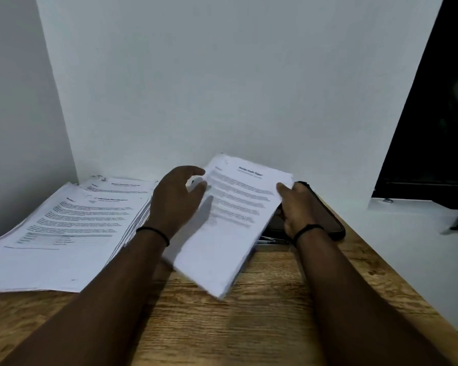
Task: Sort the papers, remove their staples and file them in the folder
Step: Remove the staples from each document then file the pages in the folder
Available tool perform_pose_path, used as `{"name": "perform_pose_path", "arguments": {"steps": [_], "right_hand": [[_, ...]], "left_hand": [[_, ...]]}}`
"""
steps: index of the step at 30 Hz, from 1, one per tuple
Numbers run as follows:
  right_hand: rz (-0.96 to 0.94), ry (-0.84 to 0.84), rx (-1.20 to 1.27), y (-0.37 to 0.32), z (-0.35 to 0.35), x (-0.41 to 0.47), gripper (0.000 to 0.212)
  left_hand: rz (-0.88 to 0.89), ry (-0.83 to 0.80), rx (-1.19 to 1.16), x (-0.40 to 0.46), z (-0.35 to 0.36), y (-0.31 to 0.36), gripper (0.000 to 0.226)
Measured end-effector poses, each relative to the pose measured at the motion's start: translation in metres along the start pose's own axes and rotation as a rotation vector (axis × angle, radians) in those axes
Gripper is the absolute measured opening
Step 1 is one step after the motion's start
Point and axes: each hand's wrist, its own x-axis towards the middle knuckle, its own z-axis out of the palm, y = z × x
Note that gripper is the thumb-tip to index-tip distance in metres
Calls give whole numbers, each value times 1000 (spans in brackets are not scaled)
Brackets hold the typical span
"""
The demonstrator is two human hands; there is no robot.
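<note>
Steady: right hand [296, 204] pinched the paper bundle [230, 220] at its edge, left hand [176, 199] hovered open; supporting underneath seemed wise.

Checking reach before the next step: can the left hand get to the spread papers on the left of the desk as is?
Probably yes. The left hand is open, holding nothing, right beside the spread papers, with nothing between. The right hand alone grips the lifted stack.

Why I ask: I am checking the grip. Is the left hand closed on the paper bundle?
No, the left hand is open beside the paper bundle, which the right hand pinches at its edge.
</note>
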Motion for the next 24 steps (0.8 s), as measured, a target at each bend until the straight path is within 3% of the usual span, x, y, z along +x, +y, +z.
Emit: {"name": "perform_pose_path", "arguments": {"steps": [3,6,10,12,15,20,24], "right_hand": [[3,208,108,2,-5,5,10],[63,247,9,10,-6,12,18],[72,229,-627,16,-12,16,58],[3,162,-919,13,-15,13,56],[-118,83,-1155,11,-14,7,50],[-197,121,-1125,-5,5,-25,48],[-269,-147,-1002,-11,48,-73,39]], "left_hand": [[28,-84,64,-4,9,-2,21],[3,-192,70,-9,16,-6,18],[-52,-315,161,-13,22,-15,20],[-79,-312,167,-13,23,-18,20],[-117,-265,146,-16,23,-19,21],[-140,-196,141,-19,23,-8,19],[-212,-59,252,-12,5,-5,19]]}}
